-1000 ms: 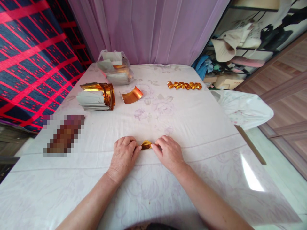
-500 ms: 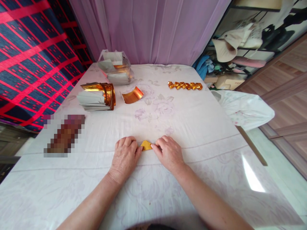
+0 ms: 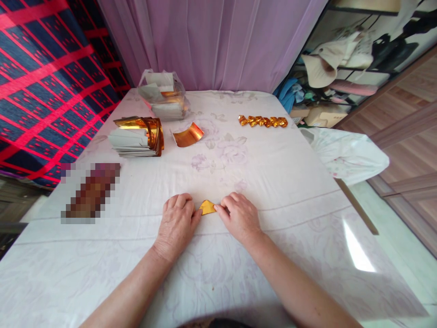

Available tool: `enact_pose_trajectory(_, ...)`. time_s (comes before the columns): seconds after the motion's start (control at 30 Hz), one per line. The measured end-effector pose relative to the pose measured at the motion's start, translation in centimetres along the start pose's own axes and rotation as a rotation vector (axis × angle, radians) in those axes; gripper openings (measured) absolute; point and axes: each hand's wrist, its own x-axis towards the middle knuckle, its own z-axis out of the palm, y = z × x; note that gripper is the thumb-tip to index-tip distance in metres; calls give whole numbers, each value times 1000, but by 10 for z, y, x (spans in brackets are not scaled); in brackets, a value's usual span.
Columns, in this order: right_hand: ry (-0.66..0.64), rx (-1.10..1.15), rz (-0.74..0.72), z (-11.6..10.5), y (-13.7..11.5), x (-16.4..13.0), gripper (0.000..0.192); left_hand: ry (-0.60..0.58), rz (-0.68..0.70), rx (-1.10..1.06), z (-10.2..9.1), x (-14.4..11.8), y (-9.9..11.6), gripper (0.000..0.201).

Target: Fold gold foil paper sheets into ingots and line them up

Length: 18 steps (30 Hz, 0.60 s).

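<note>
Left hand [image 3: 177, 222] and right hand [image 3: 241, 217] are pinching, fingers curled, the ends of a small folded gold paper [image 3: 207, 207] lying on the white cloth-covered table [image 3: 273, 182]; bare cloth is lying open around them, table edges well apart

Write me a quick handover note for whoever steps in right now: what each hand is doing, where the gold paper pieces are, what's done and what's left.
Left hand: fingers curled, pinching the left edge of the small gold folded piece against the tablecloth.
Right hand: pinching its right edge.
Done: a row of folded gold pieces lies far right.
Left: the piece in hand is only partly folded; one curled gold sheet lies loose at centre back, a stack of gold-backed sheets sits at back left, and a plastic bag of more sheets is behind it.
</note>
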Motion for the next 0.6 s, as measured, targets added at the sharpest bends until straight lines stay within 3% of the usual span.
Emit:
enact_pose_trajectory(0.13,15,26,-3,2,1,-1,23,-5,-9,-33,-1,-1,-2,19)
enact_pose_trajectory(0.3,31,111,-42,4,2,-1,8,-5,-15,-133,-1,-1,-5,13)
enact_pose_trajectory(0.47,7,182,-177,7,4,0,19,15,24,-159,3,-1,-8,22)
enact_pose_trajectory(0.6,-16,193,-186,7,3,1,23,9,21,-154,3,-1,-8,22)
